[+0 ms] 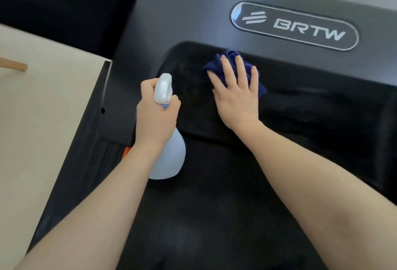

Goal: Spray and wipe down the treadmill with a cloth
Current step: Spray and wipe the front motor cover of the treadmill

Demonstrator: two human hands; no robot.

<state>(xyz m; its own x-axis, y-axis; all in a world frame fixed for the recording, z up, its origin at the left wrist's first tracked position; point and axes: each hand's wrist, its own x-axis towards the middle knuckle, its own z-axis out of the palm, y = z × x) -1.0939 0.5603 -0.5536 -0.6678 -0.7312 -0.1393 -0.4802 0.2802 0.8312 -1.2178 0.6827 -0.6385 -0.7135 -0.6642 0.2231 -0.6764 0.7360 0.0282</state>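
Blue cloth (234, 70) just below BRTW badge (294, 26) on treadmill (193, 22), pressed flat under spread right hand (235, 95). Soft, light, bunches easily; likely best palmed flat. Left hand (156, 115) clamped round spray bottle (167, 158) neck, left of badge; light plastic, probably slippery if wet.

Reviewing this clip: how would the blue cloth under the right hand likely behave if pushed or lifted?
The blue cloth is bunched in folds under the flat right hand, so it is probably soft and floppy and would droop if lifted. On the smooth-looking dark treadmill surface it likely slides under pressure. It looks light and not fragile.
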